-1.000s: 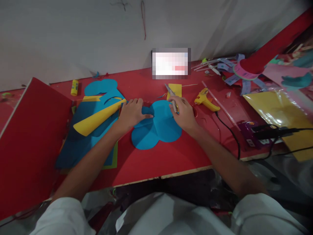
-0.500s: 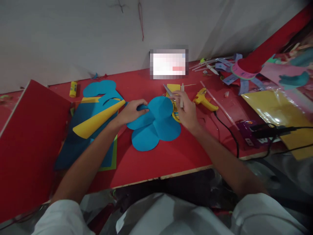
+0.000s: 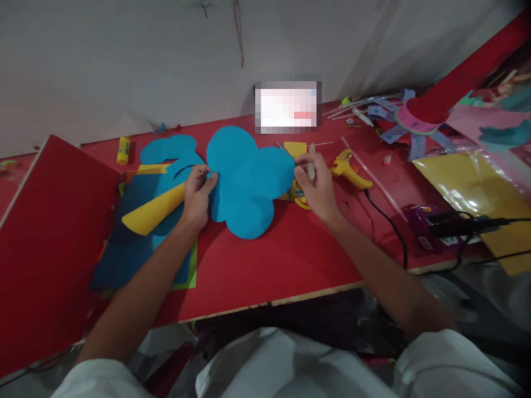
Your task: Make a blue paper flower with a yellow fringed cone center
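A blue paper flower cutout (image 3: 244,182) with rounded petals is stretched between my two hands, raised above the red table (image 3: 265,271). My left hand (image 3: 199,193) pinches its left edge between thumb and fingers. At the right petal's tip, my right hand (image 3: 315,185) pinches the paper the same way. Yellow-handled scissors (image 3: 301,200) lie partly hidden behind the flower and beside my right hand. Close to my left hand is a rolled yellow paper cone (image 3: 153,210), resting on blue paper sheets (image 3: 136,254).
A glue stick (image 3: 123,151) stands at the back left near blue paper scraps (image 3: 168,148). On the right lie a yellow glue gun (image 3: 352,170) with its cord, a purple box (image 3: 423,226) and a yellow sheet in plastic (image 3: 460,188). A red board (image 3: 53,243) stands at left.
The blue flower has been lifted and turned to face me, spread flatter. My left hand moved left to its edge. My right hand has let go of the scissors and now grips a petal.
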`<state>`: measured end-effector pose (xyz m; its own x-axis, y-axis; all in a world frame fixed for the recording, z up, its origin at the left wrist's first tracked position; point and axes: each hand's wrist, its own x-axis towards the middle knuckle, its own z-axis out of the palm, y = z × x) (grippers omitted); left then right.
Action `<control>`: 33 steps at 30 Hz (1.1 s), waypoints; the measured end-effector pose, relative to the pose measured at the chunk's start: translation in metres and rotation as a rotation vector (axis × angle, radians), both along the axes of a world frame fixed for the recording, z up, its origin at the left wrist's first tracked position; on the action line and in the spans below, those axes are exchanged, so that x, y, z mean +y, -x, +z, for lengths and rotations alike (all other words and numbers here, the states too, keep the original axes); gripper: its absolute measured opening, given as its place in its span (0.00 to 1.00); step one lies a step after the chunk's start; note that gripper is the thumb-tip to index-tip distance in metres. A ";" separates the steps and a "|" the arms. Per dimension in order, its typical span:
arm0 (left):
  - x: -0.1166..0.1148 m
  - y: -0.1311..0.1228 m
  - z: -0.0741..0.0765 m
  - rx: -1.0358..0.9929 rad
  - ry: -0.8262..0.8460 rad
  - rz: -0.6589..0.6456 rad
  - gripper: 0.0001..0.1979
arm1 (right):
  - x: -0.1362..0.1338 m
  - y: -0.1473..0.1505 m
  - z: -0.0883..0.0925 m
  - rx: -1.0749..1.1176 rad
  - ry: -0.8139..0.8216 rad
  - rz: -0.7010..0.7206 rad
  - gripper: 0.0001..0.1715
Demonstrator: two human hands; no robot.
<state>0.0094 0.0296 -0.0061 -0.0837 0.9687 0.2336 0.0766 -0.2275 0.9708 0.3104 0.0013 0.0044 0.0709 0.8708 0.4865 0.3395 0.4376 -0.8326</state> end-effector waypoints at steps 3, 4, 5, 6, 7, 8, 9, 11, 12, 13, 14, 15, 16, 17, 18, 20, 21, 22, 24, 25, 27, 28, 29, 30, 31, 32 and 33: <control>0.001 0.002 -0.006 -0.033 -0.037 0.081 0.22 | -0.003 0.005 -0.005 -0.022 0.025 0.023 0.21; 0.000 0.002 -0.007 -0.034 -0.055 0.075 0.22 | -0.004 0.007 -0.006 -0.012 0.030 0.034 0.20; -0.001 0.001 -0.007 -0.027 -0.073 0.052 0.22 | -0.005 0.008 -0.006 -0.002 0.033 0.041 0.19; -0.002 -0.001 -0.006 -0.013 -0.089 0.016 0.22 | -0.006 0.009 -0.006 0.007 0.033 0.042 0.18; -0.004 -0.002 -0.006 0.006 -0.098 -0.026 0.23 | -0.007 0.009 -0.006 0.016 0.030 0.038 0.16; -0.006 -0.005 -0.005 0.025 -0.102 -0.067 0.24 | -0.006 0.009 -0.005 0.022 0.025 0.032 0.14; -0.007 -0.006 -0.005 0.042 -0.102 -0.103 0.25 | -0.006 0.008 -0.005 0.026 0.021 0.026 0.13; -0.010 -0.009 -0.006 0.067 -0.095 -0.156 0.27 | -0.003 0.005 -0.006 0.031 0.018 0.011 0.12; -0.011 -0.010 -0.007 0.071 -0.088 -0.175 0.27 | -0.001 0.002 -0.007 0.036 0.018 -0.001 0.12; -0.012 -0.009 -0.008 0.070 -0.078 -0.193 0.27 | 0.001 0.000 -0.008 0.041 0.019 -0.014 0.13; -0.012 -0.009 -0.010 0.063 -0.064 -0.205 0.26 | 0.003 -0.001 -0.010 0.052 0.020 -0.028 0.14; -0.013 -0.008 -0.011 0.050 -0.048 -0.210 0.25 | 0.005 -0.002 -0.012 0.069 0.021 -0.041 0.15; -0.014 -0.006 -0.011 0.035 -0.034 -0.206 0.24 | 0.007 -0.003 -0.013 0.092 0.025 -0.051 0.16; -0.014 -0.005 -0.011 0.030 -0.029 -0.201 0.22 | 0.007 -0.003 -0.014 0.124 0.034 -0.055 0.17; -0.015 -0.004 -0.009 0.039 -0.038 -0.199 0.20 | 0.008 -0.002 -0.014 0.165 0.047 -0.042 0.18; -0.016 -0.002 -0.004 0.094 -0.095 -0.211 0.16 | 0.006 0.000 -0.010 0.263 0.069 0.031 0.19; -0.017 -0.002 -0.001 0.128 -0.131 -0.223 0.15 | 0.004 0.002 -0.007 0.303 0.075 0.085 0.20; -0.017 -0.003 0.002 0.153 -0.161 -0.234 0.13 | 0.002 0.003 -0.004 0.325 0.076 0.141 0.22; -0.018 -0.004 0.006 0.173 -0.189 -0.241 0.11 | -0.002 0.004 0.003 0.304 0.083 0.212 0.24; -0.018 -0.005 0.007 0.175 -0.192 -0.245 0.10 | -0.004 0.004 0.005 0.267 0.092 0.226 0.25; -0.019 -0.006 0.006 0.175 -0.198 -0.257 0.09 | -0.005 0.002 0.006 0.182 0.129 0.244 0.27; -0.019 -0.006 0.006 0.178 -0.199 -0.266 0.08 | -0.005 0.000 0.005 0.147 0.149 0.254 0.28; -0.020 -0.006 0.006 0.181 -0.201 -0.272 0.08 | -0.004 -0.001 0.003 0.123 0.163 0.267 0.28; -0.020 -0.006 0.006 0.187 -0.198 -0.275 0.08 | -0.003 -0.002 0.001 0.105 0.168 0.282 0.27; -0.021 -0.006 0.006 0.195 -0.188 -0.274 0.09 | -0.001 -0.003 -0.002 0.093 0.161 0.296 0.26; -0.022 -0.006 0.007 0.199 -0.171 -0.265 0.09 | 0.000 -0.004 -0.005 0.080 0.146 0.304 0.25; -0.022 -0.006 0.007 0.194 -0.147 -0.251 0.10 | 0.001 -0.004 -0.007 0.064 0.130 0.303 0.24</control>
<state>0.0154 0.0075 0.0012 0.2125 0.9083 0.3604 0.1802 -0.3989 0.8991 0.3144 0.0021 -0.0027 -0.1737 0.9116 0.3727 0.1556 0.3991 -0.9036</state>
